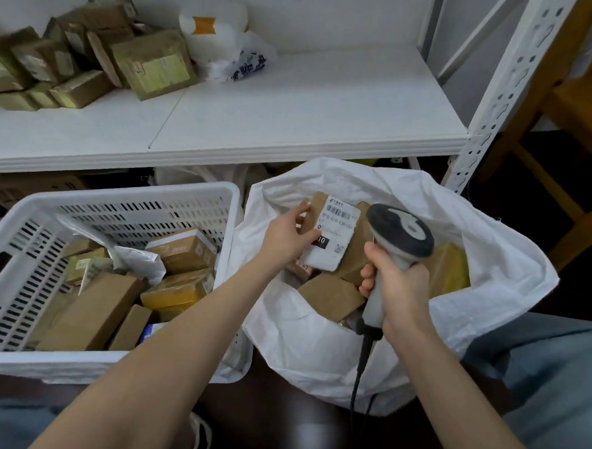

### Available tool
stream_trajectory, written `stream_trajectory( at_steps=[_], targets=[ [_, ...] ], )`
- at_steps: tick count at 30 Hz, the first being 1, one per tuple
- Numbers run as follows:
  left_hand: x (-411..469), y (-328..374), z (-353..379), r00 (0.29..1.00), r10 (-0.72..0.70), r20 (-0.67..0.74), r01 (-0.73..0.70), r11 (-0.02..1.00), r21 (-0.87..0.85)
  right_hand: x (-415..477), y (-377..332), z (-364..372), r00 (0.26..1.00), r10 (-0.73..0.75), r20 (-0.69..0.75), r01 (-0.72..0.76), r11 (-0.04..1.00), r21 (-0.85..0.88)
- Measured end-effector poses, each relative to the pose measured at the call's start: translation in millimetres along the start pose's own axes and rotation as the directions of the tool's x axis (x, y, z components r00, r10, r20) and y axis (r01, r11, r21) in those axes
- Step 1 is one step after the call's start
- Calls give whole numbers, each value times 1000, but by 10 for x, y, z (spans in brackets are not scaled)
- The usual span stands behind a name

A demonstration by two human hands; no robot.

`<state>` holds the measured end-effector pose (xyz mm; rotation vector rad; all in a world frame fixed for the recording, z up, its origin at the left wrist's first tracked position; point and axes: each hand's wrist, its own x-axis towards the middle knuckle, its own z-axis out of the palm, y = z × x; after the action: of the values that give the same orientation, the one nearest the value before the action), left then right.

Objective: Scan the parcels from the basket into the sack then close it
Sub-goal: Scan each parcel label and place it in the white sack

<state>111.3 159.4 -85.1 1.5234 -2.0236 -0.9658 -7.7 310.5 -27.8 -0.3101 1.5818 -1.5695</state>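
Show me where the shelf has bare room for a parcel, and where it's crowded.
Free: the shelf right of the plastic bag, up to the perforated upright, and the front strip before the parcel pile. Crowded: its left rear; the basket, heaped with boxes; the sack mouth, where the left hand holds a labelled parcel and the right hand grips the scanner.

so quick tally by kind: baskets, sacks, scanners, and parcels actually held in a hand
basket: 1
sack: 1
scanner: 1, gripped by the right hand
parcel in hand: 1, held by the left hand over the sack
total: 4
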Motion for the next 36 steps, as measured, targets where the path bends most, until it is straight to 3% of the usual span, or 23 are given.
stream_trajectory(
  at_steps=[3,6,14,20,25,28,30,36],
  targets=[
    [-162,-148,77,982,45,184,-47,999,7,44,32,7,1000,26,1,-26,999,47],
    [-269,-287,116,979,20,203,-44,992,115,9,98,58,998,63,31,-63,998,14],
    [-514,-509,-312,999,-1,-39,10,977,211,-251,176,386,974,123,189,-111,991,-74],
    [-661,-1286,-924,975,-208,-80,223,907,358,-409,464,1127,904,213,369,-173,975,-139],
    [-558,-1989,-1258,905,-422,-55,407,820,403,-357,810,1816,853,301,426,-227,950,-216],
    [-421,-2360,-1324,874,-486,-16,433,762,481,-236,975,2137,834,353,423,-265,930,-253],
    [-321,-2552,-1281,881,-472,23,375,728,574,-141,1073,2296,827,382,412,-294,919,-262],
    [61,-2913,-641,929,-278,244,-43,573,818,86,1260,2438,819,429,381,-327,895,-303]
  ],
)
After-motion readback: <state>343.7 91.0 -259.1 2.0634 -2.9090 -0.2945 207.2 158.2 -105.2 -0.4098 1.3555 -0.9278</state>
